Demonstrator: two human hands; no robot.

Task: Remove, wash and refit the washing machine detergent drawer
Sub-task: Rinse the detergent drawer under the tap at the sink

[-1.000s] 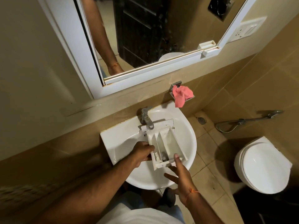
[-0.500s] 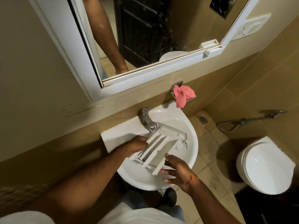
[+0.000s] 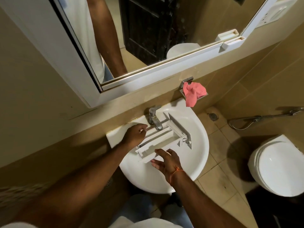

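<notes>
- Bathroom with tan tiles: a white basin (image 3: 199, 129) under a mirror (image 3: 148, 38), a toilet (image 3: 278, 165) to the right.
- The detergent drawer (image 3: 162, 140) lies across the basin, beneath the tap (image 3: 155, 118).
- Left hand (image 3: 134, 135) grips the drawer's far end; right hand (image 3: 166, 160) steadies the near edge with fingers mostly straight.
- Washing step, I judge; no water is visible, so next comes opening the tap.

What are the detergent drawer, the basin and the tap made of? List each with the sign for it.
Detergent drawer: looks like moulded white plastic with a matte finish, going by its thin walls and partitions.
Basin: probably glazed ceramic, since it is smooth, thick-rimmed and glossy white.
Tap: looks like chrome-plated metal, given its bright mirror-like reflections.
</notes>
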